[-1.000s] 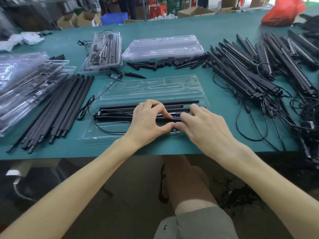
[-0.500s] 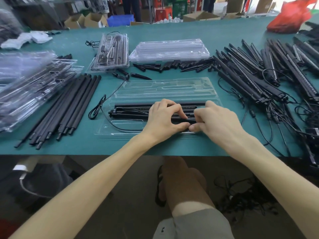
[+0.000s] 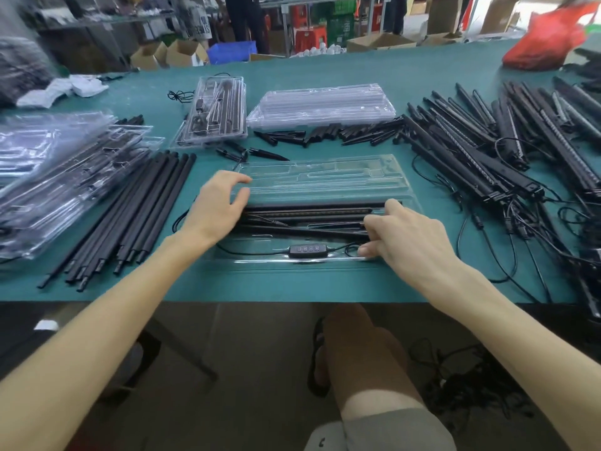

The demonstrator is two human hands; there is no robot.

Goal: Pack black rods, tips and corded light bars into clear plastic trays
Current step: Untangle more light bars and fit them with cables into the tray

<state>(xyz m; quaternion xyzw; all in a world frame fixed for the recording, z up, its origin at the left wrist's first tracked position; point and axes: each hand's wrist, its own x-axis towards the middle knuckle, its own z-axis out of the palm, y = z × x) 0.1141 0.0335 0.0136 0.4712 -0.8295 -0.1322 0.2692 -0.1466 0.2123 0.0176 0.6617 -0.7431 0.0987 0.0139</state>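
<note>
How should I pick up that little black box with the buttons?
Pinch the button box across its two long sides, coming straight down from above: it lies flat, buttons up, in the tray's near channel, and its cord leaves both short ends.

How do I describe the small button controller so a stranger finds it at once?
Find the open clear tray at the front edge of the table. In its nearest channel, in front of the light bar, lies a small black controller on a thin cord. Only it carries a row of buttons.
</note>
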